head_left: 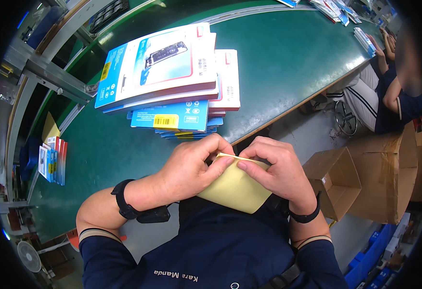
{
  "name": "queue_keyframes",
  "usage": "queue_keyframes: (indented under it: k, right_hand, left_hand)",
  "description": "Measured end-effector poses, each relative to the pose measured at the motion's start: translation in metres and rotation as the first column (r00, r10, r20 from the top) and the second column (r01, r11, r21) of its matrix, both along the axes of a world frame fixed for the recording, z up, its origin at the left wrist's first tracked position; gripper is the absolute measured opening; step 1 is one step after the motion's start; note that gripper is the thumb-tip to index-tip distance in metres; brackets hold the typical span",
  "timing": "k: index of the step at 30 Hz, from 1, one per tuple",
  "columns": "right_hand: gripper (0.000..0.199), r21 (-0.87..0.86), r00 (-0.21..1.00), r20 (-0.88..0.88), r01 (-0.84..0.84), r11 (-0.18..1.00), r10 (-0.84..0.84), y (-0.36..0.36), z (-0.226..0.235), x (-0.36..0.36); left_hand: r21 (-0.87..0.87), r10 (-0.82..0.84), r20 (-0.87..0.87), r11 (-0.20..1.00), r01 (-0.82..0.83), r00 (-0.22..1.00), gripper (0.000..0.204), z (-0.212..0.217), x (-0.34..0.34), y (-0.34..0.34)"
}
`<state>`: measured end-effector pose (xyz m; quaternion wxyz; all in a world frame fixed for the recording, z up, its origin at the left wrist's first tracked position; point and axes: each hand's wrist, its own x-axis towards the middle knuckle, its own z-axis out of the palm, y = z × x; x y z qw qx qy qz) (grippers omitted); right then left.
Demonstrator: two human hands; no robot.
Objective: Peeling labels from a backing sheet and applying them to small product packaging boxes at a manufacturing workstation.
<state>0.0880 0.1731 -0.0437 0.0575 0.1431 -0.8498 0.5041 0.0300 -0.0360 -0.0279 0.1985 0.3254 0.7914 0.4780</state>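
Head view: a yellow sheet [240, 190] is at the centre of the frame, just below the middle, in front of the wearer's dark shirt and touched by both hands. Its upper edge is directly between the fingertips, and the rest hangs down toward the lower edge of the frame; its long axis seems to run left to right, dipping a little to the right. Neither hand is nearer. The left hand [191, 161] is clamped on the upper left corner, thumb against forefinger; the right hand [280, 166] pinches the same edge beside it, thumb on the near face. Whether the sheet is one layer or a pocket, I cannot tell.

Counted: two hands, one yellow sheet, two black wristbands, the left one [124, 200] and the right one [305, 215]. On the green worktop [278, 53], one large pile of flat boxes [172, 62] fills the upper middle, its lower boxes too hidden to count; one small group of boxes [53, 161] stands at the left. At the right are at least two brown cartons [384, 168], and one seated co-worker [394, 96] above them.
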Motion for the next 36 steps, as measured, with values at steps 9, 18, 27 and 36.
queue_keyframes:
  k: [9, 18, 27, 36]
  right_hand:
    - [0.011, 0.035, 0.999, -0.017, -0.037, 0.999, 0.038, 0.0, 0.003, -0.002]
    - [0.01, 0.004, 1.0, -0.004, -0.027, 1.0, 0.027, 0.002, 0.004, -0.002]
    - [0.016, -0.169, 0.992, 0.124, -0.016, 0.985, 0.037, 0.001, 0.005, 0.0]
    - [0.017, -0.099, 0.991, 0.136, 0.017, 0.995, -0.004, 0.008, -0.001, 0.003]
  left_hand:
    - [0.021, 0.002, -0.021, 1.0, -0.002, 1.0, 0.02, -0.002, -0.002, -0.004]
    - [0.15, -0.011, 0.121, 0.989, -0.007, 0.993, 0.016, -0.014, -0.004, -0.004]
    - [0.025, -0.015, 0.189, 1.0, 0.01, 0.982, 0.02, -0.002, -0.005, -0.005]
    - [0.02, -0.084, 0.169, 0.996, 0.082, 0.982, 0.021, 0.001, -0.007, -0.005]
